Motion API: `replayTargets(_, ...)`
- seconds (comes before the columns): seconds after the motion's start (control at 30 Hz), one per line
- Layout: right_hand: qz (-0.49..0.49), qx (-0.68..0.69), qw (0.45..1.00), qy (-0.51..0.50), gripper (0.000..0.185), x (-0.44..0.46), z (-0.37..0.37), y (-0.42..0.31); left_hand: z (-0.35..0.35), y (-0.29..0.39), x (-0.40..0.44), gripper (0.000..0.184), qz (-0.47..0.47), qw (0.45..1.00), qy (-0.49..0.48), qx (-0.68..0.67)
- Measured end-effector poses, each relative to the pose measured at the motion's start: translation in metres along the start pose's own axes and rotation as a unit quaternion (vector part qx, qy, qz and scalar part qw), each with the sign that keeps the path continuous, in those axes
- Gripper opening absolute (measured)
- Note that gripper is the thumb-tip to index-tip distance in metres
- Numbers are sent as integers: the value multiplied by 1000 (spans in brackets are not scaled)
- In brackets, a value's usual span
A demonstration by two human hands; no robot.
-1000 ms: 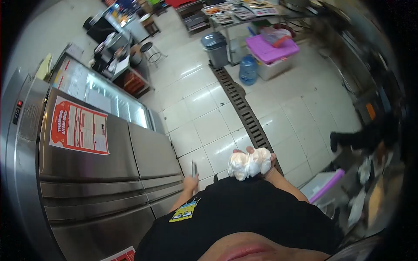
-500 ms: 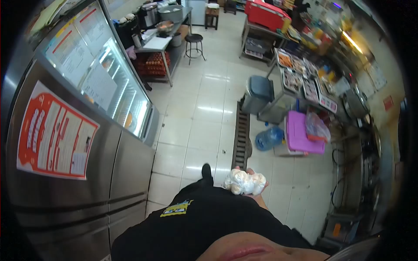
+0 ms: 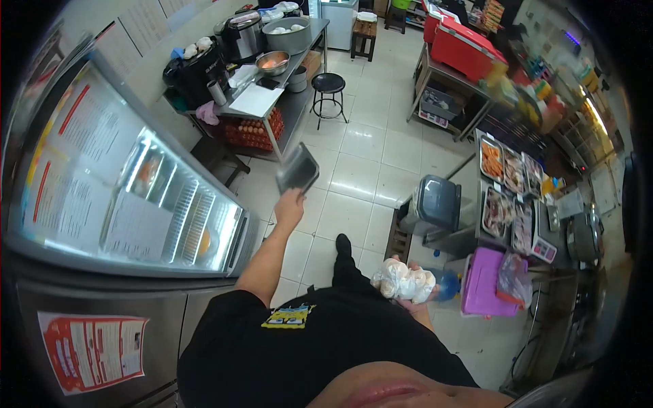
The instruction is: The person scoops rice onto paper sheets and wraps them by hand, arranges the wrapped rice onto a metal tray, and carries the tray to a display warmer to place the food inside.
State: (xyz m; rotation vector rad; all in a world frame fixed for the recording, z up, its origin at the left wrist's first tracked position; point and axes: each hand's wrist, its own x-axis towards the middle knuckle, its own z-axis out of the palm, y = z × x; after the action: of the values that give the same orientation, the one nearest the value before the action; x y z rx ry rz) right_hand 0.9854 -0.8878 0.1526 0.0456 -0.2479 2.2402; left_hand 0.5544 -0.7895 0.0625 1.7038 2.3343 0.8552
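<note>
My left hand point(image 3: 290, 208) reaches forward past the fridge, fingers closed on the near end of a dark rectangular tray point(image 3: 299, 170), which is tilted and slightly blurred. Close to my body on the right, my right hand point(image 3: 412, 304) holds up clear plastic bags of pale round pieces point(image 3: 404, 280) from below. What the pieces are I cannot make out. The bags hide most of that hand's fingers.
A glass-door fridge point(image 3: 170, 204) stands at left. Beyond it, a steel table point(image 3: 299, 64) carries pots, a bowl and a white board point(image 3: 255, 100). A black stool point(image 3: 328, 83), a grey bin point(image 3: 435, 204), a purple-lidded box point(image 3: 488, 285) and trays of food point(image 3: 500, 211) lie ahead and right.
My left arm has come into view, reaching forward with the dark tray. My view has turned left and moved forward. The bags stay in my right hand.
</note>
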Motion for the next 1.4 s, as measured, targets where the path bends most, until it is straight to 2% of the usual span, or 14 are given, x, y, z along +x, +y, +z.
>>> replayTargets(0.07,14,-8,1000,-5,73,63,-22,-39,-4,17,59,20,-1,999,34,-21)
replayTargets(0.13,41,-41,996,71,75,122,-45,-71,-12,18,100,20,-6,999,3,-44)
replayTargets(0.27,84,26,995,-46,74,268,-36,-109,-29,-10,164,19,-7,999,24,-40)
replayTargets(0.47,154,-2,987,-49,73,456,-39,-144,-50,-61,250,14,-46,997,37,51)
replayTargets(0.6,165,14,986,-38,71,556,-61,-141,-21,-114,326,8,-1,989,104,102)
replayTargets(0.9,146,-41,988,37,72,727,-71,-118,112,-288,488,11,-77,981,64,164)
replayTargets(1.03,182,-49,981,40,73,817,-69,-107,69,-270,529,15,-90,979,-19,181)
replayTargets(1.1,217,-23,976,5,73,854,-83,-103,32,-235,555,28,-197,958,-137,160)
replayTargets(1.13,238,-4,971,-21,73,872,-93,-104,33,-230,563,28,-194,956,-152,160)
replayTargets(1.2,302,10,952,-47,73,919,-95,-97,37,-223,587,47,-209,971,71,-92)
replayTargets(1.23,327,21,944,-47,71,942,-83,-87,13,-196,602,56,-221,932,34,-285)
replayTargets(1.27,364,61,927,-59,71,967,-90,-82,-24,-160,620,65,-230,854,1,-467)
replayTargets(1.33,378,18,925,-26,71,1001,-89,-61,-85,-91,645,86,-221,823,-76,-517)
replayTargets(1.4,397,4,918,-21,73,1038,-95,-40,-105,-54,668,89,-154,912,-26,-378)
